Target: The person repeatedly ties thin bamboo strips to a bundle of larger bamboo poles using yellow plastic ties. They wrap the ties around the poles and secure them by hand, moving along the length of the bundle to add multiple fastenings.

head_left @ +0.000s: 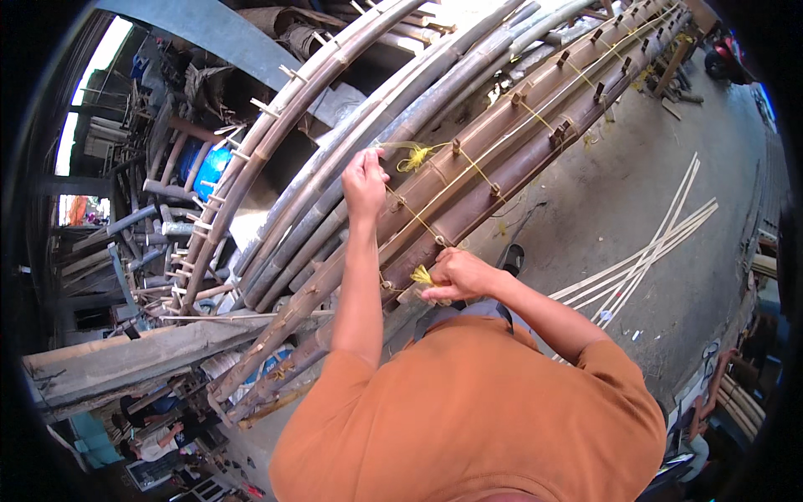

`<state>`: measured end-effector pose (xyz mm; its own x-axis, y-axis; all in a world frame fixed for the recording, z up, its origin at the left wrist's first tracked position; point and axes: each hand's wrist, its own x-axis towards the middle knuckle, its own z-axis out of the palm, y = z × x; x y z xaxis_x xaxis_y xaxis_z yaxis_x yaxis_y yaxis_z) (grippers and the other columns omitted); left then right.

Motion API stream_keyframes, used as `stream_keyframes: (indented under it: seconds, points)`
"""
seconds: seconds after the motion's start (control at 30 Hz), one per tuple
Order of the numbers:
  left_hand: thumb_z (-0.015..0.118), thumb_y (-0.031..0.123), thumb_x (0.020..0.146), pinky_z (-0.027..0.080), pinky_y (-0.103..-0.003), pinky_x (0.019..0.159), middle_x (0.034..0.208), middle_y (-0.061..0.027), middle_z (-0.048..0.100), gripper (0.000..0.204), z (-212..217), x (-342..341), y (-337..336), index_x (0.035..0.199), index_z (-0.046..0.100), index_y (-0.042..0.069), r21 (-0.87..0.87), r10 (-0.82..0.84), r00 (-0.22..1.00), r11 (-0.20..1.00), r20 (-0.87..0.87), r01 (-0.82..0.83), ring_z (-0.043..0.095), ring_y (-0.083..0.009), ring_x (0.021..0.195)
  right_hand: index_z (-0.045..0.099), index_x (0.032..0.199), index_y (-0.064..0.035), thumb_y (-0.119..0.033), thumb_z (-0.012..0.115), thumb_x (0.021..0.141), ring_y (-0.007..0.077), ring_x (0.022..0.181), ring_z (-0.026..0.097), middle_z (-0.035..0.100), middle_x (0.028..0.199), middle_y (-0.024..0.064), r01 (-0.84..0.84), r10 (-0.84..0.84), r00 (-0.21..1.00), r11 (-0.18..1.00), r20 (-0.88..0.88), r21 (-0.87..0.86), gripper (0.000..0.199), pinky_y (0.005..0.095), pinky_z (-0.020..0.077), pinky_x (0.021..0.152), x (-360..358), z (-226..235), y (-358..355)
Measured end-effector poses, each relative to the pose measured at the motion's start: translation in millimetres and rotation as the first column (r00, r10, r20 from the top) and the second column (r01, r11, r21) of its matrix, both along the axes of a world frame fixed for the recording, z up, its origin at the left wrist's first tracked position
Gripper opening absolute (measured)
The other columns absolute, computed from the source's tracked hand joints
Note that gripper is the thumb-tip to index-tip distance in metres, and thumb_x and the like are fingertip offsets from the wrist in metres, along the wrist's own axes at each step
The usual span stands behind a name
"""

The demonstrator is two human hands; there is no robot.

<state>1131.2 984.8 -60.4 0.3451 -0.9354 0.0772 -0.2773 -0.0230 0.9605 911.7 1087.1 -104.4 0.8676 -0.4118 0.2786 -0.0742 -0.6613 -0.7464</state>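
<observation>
Two long brown bamboo poles (406, 261) run side by side in front of me, with short pegs (456, 147) standing up along them. Yellow twine (477, 170) crosses from pole to pole at intervals. Over the far pole, my left hand (365, 186) is closed in a pinch on a strand of twine, beside a loose yellow tuft (414, 156). My right hand (462, 274) is closed at the near pole, and a bunch of yellow twine (421, 275) sticks out by its fingers. A pale wooden piece (410, 294) lies just below that hand, partly hidden.
Grey bamboo poles (401, 117) and a curved pegged bamboo frame (259, 155) lie beyond. Thin pale strips (644, 259) cross on the concrete floor (577, 226) to the right. A concrete beam (150, 358) is at left. People (159, 439) are visible at lower left.
</observation>
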Motion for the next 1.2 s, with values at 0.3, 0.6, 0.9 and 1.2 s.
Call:
stream_keyframes:
  seconds: [0.3, 0.6, 0.9, 1.2]
  points:
    - [0.052, 0.033, 0.095, 0.051, -0.049, 0.081, 0.096, -0.0226, 0.068, 0.033, -45.1, 62.8, 13.3, 0.104, 0.067, 0.005, 0.245, -0.125, 0.777, 0.969, 0.617, -0.039, 0.065, -0.0423, 0.092, 0.052, 0.126, -0.0102, -0.051, 0.040, 0.102, 0.0267, 0.108, 0.060, 0.066, 0.106, 0.0119, -0.260, -0.956, -0.126, -0.227, -0.266, 0.939, 0.049, 0.0446, 0.0461, 0.091, -110.1, -167.4, 15.4]
    - [0.058, 0.013, 0.092, 0.053, -0.045, 0.075, 0.094, -0.0251, 0.068, 0.021, -46.3, 68.0, 195.0, 0.107, 0.060, -0.001, 0.412, -0.229, 0.905, 0.909, 0.359, 0.066, 0.068, -0.0385, 0.086, 0.057, 0.115, -0.0036, -0.054, 0.045, 0.098, 0.0221, 0.096, 0.061, 0.062, 0.104, 0.0106, -0.216, -0.391, 0.920, -0.593, -0.042, 0.775, 0.055, 0.0417, 0.0506, 0.088, 75.7, -47.4, 117.1]
    - [0.051, 0.021, 0.098, 0.047, -0.046, 0.079, 0.091, -0.0215, 0.066, 0.023, -91.4, 65.9, 199.2, 0.102, 0.062, 0.001, -0.161, -0.052, 0.779, 0.968, 0.625, 0.194, 0.063, -0.0354, 0.082, 0.061, 0.082, -0.0020, -0.026, 0.045, 0.097, 0.0211, 0.072, 0.055, 0.059, 0.074, 0.0109, 0.018, -0.098, 0.984, 0.884, 0.149, 0.468, 0.032, 0.0364, 0.0455, 0.068, 229.6, 77.4, 31.8]
    - [0.048, 0.024, 0.100, 0.055, -0.036, 0.074, 0.094, -0.0210, 0.070, 0.031, -73.7, 88.4, 195.2, 0.105, 0.065, -0.001, 0.314, -0.213, 0.936, 0.942, 0.282, 0.120, 0.072, -0.0254, 0.084, 0.065, 0.081, 0.0012, -0.052, 0.049, 0.098, 0.0131, 0.069, 0.057, 0.060, 0.069, 0.0101, 0.067, -0.098, 0.995, 0.593, -0.011, 0.803, 0.058, 0.0333, 0.0478, 0.068, 207.0, 67.8, -20.6]
